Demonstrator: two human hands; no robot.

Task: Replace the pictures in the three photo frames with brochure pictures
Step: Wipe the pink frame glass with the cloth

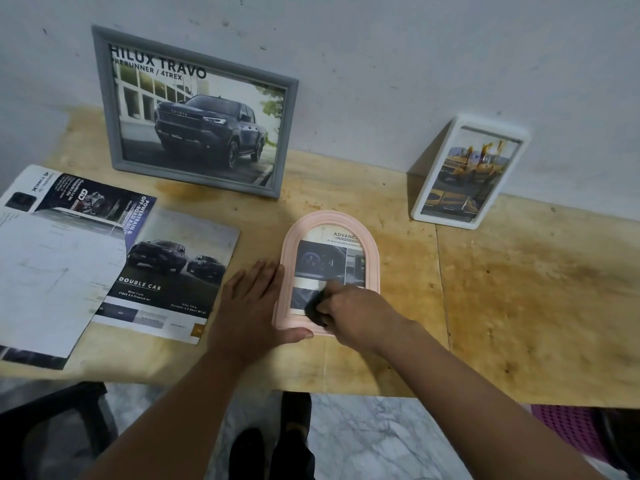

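On the wooden table (502, 289), near its front edge, a pink arched frame (372, 258) lies flat with a brochure picture showing a dashboard inside it. The left hand (254, 303) is laid flat against the frame's left side, fingers straight and together, thumb stretched along its bottom edge. The right hand (349, 304) is held over the frame's lower part, fingers curled round a small dark object (317, 306) pressed to the glass — what it is cannot be told, as it is blurred.

Behind the pink frame and to its left, a grey frame (114, 109) is propped against the wall (415, 46), filled with a picture of a dark pickup truck. Behind and to the right, a white frame (420, 202) leans on the same wall, holding a picture with yellow vehicles. Left of the pink frame, brochure pages (173, 265) are spread — one showing two trucks lies nearest, partly covered by a plain white sheet (52, 278).
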